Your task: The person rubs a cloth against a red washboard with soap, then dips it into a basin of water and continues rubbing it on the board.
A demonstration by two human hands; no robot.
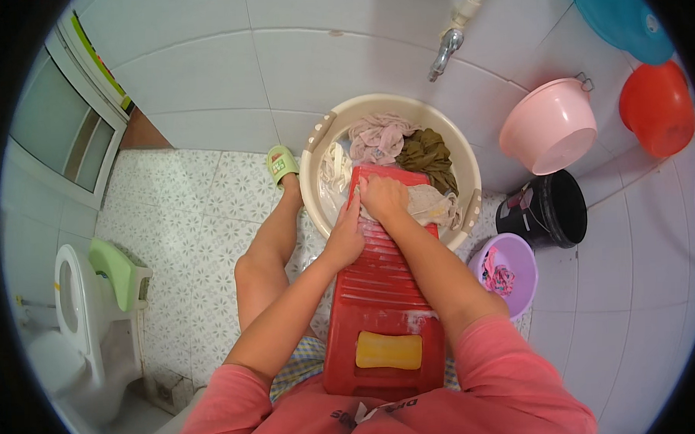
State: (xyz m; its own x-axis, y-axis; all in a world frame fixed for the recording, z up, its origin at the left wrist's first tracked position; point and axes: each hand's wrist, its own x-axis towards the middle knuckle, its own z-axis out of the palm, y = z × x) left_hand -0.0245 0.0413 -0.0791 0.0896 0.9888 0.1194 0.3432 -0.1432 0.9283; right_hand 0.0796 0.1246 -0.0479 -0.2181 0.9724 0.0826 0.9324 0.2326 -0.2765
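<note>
A red plastic washboard (378,267) slopes from my lap into a cream plastic basin (465,147). My right hand (385,197) is closed over a wet beige cloth (433,205) on the upper ridges, and the cloth trails off to the right. At the board's left edge lies my left hand (347,237), its fingers reaching up beside the right hand and the cloth; its grip is partly hidden. A yellow bar of soap (389,350) rests in the board's lower recess. Inside the basin are a pinkish garment (379,136), an olive-brown garment (428,157) and a whitish cloth (335,170).
Right of the basin stand a purple basin (528,291) with pink patterned fabric (500,277) and a black bucket (568,209). Pink (551,124) and red (659,108) tubs hang on the wall. A metal tap (447,53) juts out above. A toilet (99,329) is at left.
</note>
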